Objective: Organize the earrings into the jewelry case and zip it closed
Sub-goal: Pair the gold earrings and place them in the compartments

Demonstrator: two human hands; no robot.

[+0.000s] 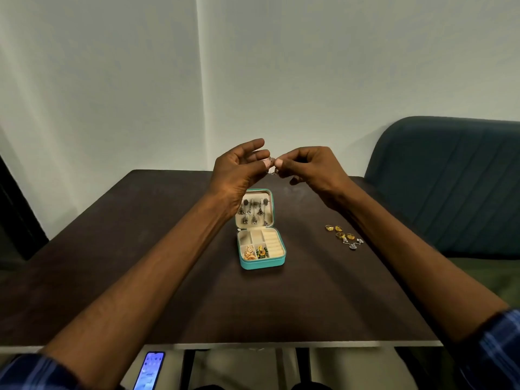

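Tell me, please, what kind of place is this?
Probably a plain room in a home or office, not a shop: a dark wooden table against bare white walls, a teal upholstered chair beside it, and a phone near the person's lap.

The jewelry case [261, 263] is teal outside with a cream lining, its lid holding dark grey-silver drop earrings [254, 211]. In its near compartments lie a gold earring [249, 253] and a green-and-yellow one [263, 251]. To the right on the dark brown table [140, 249] sit gold rings [339, 232] and silver studs [353, 244]. The chair [450, 187] at far right is dark teal, the wall [112, 80] pale grey-white. The sleeves [495, 353] are blue plaid.
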